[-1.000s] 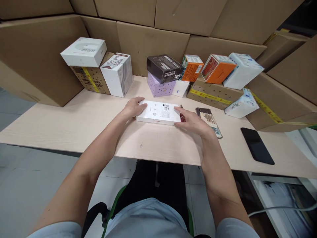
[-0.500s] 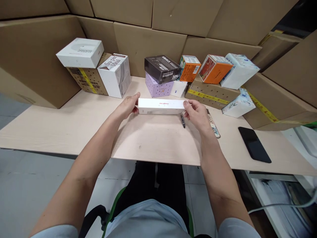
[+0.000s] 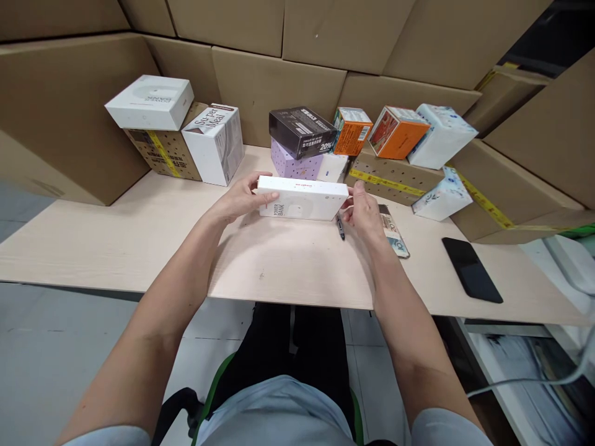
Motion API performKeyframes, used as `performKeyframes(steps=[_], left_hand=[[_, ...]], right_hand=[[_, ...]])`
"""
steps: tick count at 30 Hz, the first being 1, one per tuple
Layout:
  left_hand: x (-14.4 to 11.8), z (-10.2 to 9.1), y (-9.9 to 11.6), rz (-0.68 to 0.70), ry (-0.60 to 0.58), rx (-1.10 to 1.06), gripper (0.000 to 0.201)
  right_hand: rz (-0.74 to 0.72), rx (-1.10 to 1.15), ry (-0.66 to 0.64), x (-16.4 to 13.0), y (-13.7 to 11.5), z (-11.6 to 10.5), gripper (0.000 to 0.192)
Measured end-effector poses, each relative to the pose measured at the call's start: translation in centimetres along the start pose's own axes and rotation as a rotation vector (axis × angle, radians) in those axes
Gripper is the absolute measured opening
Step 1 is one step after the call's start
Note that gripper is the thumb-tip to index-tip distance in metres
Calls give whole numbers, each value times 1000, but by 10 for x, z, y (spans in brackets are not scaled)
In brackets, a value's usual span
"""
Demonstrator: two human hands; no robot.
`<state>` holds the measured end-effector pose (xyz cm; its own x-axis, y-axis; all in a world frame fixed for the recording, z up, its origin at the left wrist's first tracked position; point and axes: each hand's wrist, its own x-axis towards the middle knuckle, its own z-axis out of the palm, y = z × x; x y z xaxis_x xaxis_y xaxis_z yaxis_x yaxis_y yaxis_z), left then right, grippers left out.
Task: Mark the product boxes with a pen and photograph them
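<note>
Two hands on one box, head view. Your left hand (image 3: 239,199) grips the left end of the white power bank box (image 3: 302,198), thumb on the near face, fingers wrapped behind. Your right hand (image 3: 365,210) clamps the right end, fingertips at the corner. The box is lifted off the table (image 3: 139,241) and tilted, its printed face toward you, the words POWER BANK readable at the left. It is closed; contents cannot be seen.

Just below the box's right end a black pen (image 3: 341,227) lies on the table. Beside your right hand lies a flat printed packet (image 3: 394,230). Well to the right, a black phone (image 3: 471,269) lies face down.

Behind the held box: a purple dotted box (image 3: 295,166) with a black box (image 3: 302,131) resting on top of it, slightly askew. A small white box (image 3: 334,167) sits just beside the purple one. To the right, a low brown carton with yellow tape (image 3: 395,176) carries two orange boxes (image 3: 352,131) (image 3: 398,131) and a white patterned box (image 3: 444,136); another white patterned box (image 3: 441,197) leans at its near edge.

Far left: a white square box (image 3: 149,102) sits on a perforated brown carton (image 3: 162,148), a tall white box (image 3: 214,144) touching it. All closed. Large cardboard cartons (image 3: 274,87) wall in the table.
</note>
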<state>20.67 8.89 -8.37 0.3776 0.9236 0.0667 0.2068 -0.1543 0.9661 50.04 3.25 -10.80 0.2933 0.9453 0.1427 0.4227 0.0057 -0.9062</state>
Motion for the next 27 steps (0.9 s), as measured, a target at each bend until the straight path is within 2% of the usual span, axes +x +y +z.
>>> performKeyframes(steps=[2,4,6,8,12,16,18,21,24,27], left_hand=[[1,1,-4,23,-12,-73,62],[2,2,-6,15,4,-108,54],[2,2,-5,-19,38,-100,51],[1,2,-2,-74,72,-75,53],[0,0,3,-173,77,4,56],[-1,-2,2,-244,-51,84,30],[-3,-2,2,-281,-94,150,27],[-5,-1,3,-325,-99,279,30],[-8,2,6,-336,-85,379,37],[-8,3,6,-326,-89,517,46]], right_hand=[[19,-46,75,1,1,-6,62],[16,-215,96,1,2,-12,45],[10,-433,29,0,5,-16,28],[5,-602,-66,-1,9,-15,19],[-1,-767,-152,-1,13,-11,15],[40,-819,-195,1,12,-14,26],[83,-785,-162,2,11,-19,28],[96,-616,43,5,8,-26,22],[61,-233,247,7,2,-30,15],[7,150,301,6,-8,-27,23]])
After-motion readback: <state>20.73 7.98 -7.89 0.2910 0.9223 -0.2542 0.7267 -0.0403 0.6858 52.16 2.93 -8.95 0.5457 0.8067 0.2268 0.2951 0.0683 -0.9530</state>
